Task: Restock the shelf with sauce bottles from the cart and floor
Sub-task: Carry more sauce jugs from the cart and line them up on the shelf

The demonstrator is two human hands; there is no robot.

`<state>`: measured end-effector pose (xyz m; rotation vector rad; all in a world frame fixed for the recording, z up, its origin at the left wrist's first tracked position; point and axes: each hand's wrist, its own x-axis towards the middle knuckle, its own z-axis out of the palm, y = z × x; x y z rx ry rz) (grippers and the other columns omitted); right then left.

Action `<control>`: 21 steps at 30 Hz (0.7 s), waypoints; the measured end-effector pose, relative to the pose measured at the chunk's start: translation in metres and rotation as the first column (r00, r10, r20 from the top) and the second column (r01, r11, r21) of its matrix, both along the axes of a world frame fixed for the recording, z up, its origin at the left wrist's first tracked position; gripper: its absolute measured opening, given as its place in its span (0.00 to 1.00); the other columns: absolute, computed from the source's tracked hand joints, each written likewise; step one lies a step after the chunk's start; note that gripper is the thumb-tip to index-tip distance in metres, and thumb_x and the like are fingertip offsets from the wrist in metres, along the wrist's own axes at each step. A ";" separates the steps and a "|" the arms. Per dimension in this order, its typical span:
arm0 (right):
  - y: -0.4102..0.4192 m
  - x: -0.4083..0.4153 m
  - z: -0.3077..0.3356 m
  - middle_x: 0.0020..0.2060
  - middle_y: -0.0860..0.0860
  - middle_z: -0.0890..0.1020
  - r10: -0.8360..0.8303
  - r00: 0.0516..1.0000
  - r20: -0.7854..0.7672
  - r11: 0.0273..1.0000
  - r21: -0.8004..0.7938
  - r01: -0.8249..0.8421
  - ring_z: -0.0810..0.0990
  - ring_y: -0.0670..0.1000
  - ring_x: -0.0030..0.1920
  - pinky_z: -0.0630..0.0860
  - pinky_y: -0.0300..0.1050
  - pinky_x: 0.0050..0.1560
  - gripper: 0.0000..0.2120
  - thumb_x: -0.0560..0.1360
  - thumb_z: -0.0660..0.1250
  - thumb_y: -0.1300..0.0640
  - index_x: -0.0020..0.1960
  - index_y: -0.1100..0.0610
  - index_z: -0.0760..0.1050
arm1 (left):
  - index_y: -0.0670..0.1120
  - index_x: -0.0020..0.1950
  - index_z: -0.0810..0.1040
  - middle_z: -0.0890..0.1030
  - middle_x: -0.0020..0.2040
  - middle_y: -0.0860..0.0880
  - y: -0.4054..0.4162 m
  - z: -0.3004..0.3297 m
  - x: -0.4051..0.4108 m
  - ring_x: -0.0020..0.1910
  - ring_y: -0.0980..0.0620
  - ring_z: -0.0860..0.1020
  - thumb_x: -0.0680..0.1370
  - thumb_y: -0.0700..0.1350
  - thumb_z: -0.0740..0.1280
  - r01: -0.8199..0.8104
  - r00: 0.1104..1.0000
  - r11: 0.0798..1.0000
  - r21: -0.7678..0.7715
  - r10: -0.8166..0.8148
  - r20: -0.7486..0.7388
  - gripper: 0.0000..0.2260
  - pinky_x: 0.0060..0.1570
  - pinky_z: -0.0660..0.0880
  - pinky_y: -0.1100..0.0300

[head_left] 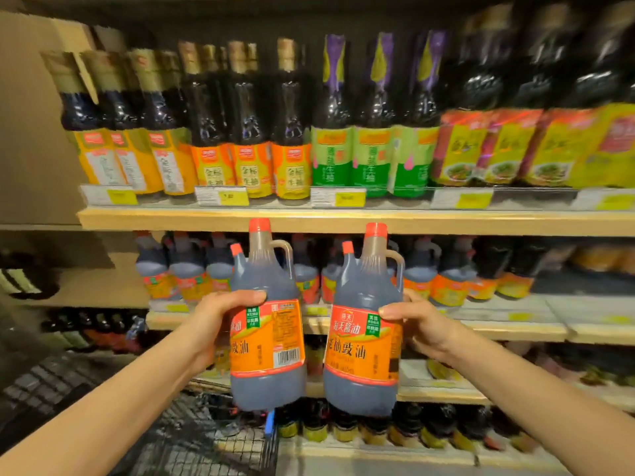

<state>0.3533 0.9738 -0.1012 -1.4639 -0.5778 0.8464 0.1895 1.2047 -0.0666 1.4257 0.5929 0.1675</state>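
I hold two large dark sauce jugs upright in front of the shelves, each with a red cap, a side handle, an orange label and a small bottle strapped to it. My left hand [220,321] grips the left sauce jug [268,341] at its shoulder. My right hand [417,321] grips the right sauce jug [364,345] the same way. Behind them, a row of matching jugs [443,273] stands on the middle shelf [498,324]. The wire cart [206,438] sits below my left arm.
The upper shelf [309,219] carries tall soy sauce bottles with yellow, orange and green labels, plus pouches at right. Lower shelves hold small bottles. A cardboard box side fills the upper left. Yellow price tags line the shelf edges.
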 end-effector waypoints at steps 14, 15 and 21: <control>-0.274 -0.017 -0.001 0.41 0.53 0.85 -0.506 0.862 -0.034 0.862 0.021 0.507 0.82 0.53 0.43 0.76 0.51 0.49 0.41 0.41 0.79 0.43 0.52 0.57 0.78 | 0.46 0.38 0.82 0.85 0.35 0.45 -0.228 0.008 0.107 0.39 0.45 0.80 0.46 0.54 0.72 0.433 0.901 0.901 -0.038 -0.433 -0.003 0.23 0.49 0.73 0.53; -0.294 -0.018 -0.001 0.40 0.53 0.85 -0.519 0.854 -0.035 0.854 0.008 0.520 0.82 0.52 0.42 0.77 0.49 0.46 0.40 0.42 0.78 0.44 0.52 0.57 0.78 | 0.46 0.39 0.81 0.85 0.35 0.45 -0.246 0.007 0.112 0.40 0.44 0.80 0.46 0.54 0.72 0.441 0.897 0.896 -0.041 -0.441 0.006 0.24 0.50 0.74 0.52; -0.410 -0.030 -0.001 0.39 0.51 0.85 -0.600 0.800 -0.018 0.800 -0.050 0.598 0.84 0.52 0.42 0.77 0.46 0.42 0.50 0.36 0.79 0.37 0.55 0.56 0.75 | 0.45 0.38 0.80 0.84 0.31 0.46 -0.357 0.002 0.135 0.31 0.48 0.82 0.54 0.48 0.72 0.531 0.847 0.845 -0.059 -0.532 0.001 0.15 0.42 0.74 0.56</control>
